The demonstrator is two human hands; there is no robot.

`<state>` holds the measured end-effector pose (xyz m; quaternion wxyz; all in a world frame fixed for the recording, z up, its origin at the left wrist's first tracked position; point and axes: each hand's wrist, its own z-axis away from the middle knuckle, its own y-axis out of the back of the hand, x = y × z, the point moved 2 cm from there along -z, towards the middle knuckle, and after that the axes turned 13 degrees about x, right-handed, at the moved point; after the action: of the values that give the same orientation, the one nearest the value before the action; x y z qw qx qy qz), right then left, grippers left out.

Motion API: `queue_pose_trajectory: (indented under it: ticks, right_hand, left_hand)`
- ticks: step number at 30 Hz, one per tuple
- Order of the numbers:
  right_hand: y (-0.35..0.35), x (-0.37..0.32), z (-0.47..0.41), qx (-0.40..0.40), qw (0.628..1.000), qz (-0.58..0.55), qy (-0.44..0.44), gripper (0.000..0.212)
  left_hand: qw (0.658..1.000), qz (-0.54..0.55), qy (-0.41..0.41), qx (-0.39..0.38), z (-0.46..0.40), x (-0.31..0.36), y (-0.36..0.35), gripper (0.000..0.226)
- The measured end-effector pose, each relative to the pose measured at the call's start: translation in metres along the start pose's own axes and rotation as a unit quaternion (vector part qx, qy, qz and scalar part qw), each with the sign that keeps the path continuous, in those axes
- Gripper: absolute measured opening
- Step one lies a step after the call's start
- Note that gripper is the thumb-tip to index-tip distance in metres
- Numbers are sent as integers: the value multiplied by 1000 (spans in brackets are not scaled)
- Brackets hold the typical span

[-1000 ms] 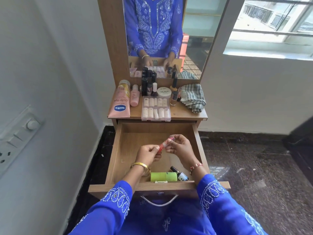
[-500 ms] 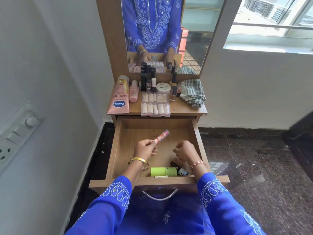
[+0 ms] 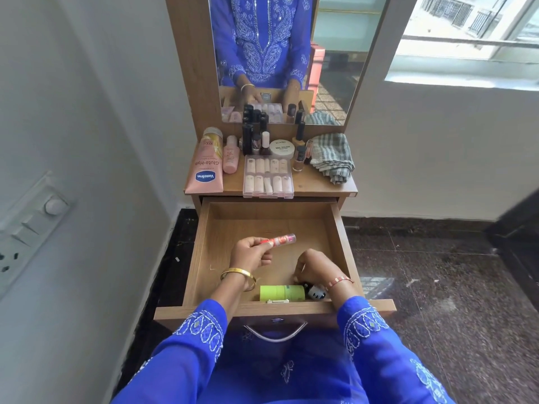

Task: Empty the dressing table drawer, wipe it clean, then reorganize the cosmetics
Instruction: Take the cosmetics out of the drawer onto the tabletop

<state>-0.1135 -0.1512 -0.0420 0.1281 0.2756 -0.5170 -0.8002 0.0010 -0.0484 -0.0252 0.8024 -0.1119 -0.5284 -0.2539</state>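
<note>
Left hand (image 3: 253,253) grips a red tube (image 3: 277,239) above the drawer (image 3: 204,243); right hand (image 3: 316,268), beside it, curls over a small dark bottle (image 3: 314,291).

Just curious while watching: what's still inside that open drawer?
Inside the drawer: a green tube, a small white item and a dark-capped bottle under the right hand. The front panel hides the nearest strip of the floor.

A white switch panel (image 3: 27,228) on the wall, a window (image 3: 466,39), dark stone floor (image 3: 437,287).
</note>
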Motion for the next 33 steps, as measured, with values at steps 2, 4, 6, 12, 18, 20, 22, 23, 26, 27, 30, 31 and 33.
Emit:
queue_pose_trajectory:
  ticks: [2, 4, 6, 12, 18, 20, 22, 23, 26, 27, 30, 31, 33]
  right_hand:
    - [3, 0, -2, 39, 998, -57, 2, 21]
    - [10, 0, -2, 76, 987, -138, 11, 10]
    - [20, -2, 0, 107, 971, -210, 25, 11]
    - [71, -11, 6, 192, 894, -400, 51, 7]
    - [126, -27, -15, 262, 826, -494, 68, 15]
    - [138, -30, -27, 293, 801, -518, 58, 7]
    - [145, -33, -40, 330, 797, -505, 40, 8]
    - [147, -35, -47, 345, 804, -484, 34, 10]
    - [150, -40, -61, 367, 826, -428, 28, 13]
    - [150, -42, -64, 371, 833, -411, 29, 12]
    - [151, -45, -68, 377, 846, -376, 39, 13]
    - [150, -46, -69, 378, 848, -369, 43, 13]
    - [148, -46, -70, 377, 853, -359, 44, 14]
  left_hand:
    - [1000, 3, -11, 1, 0, 1, 0, 10]
    - [999, 4, -37, 5, 1, 3, -1, 11]
    - [998, 18, -64, 13, 5, 6, -1, 12]
    - [986, 80, -143, 15, 13, 36, 0, 8]
    - [982, 155, -108, 24, 1, 86, -2, 17]
    - [981, 169, -90, 42, -8, 97, -2, 11]
    - [979, 177, -81, 64, -15, 103, -2, 3]
    - [978, 180, -74, 71, -19, 105, -3, 5]
    - [980, 179, -54, 72, -28, 109, -8, 7]
    - [981, 177, -49, 67, -30, 110, -10, 14]
    - [983, 171, -34, 51, -34, 115, -17, 31]
    - [984, 170, -30, 47, -35, 116, -19, 32]
    - [984, 172, -21, 43, -37, 116, -21, 32]
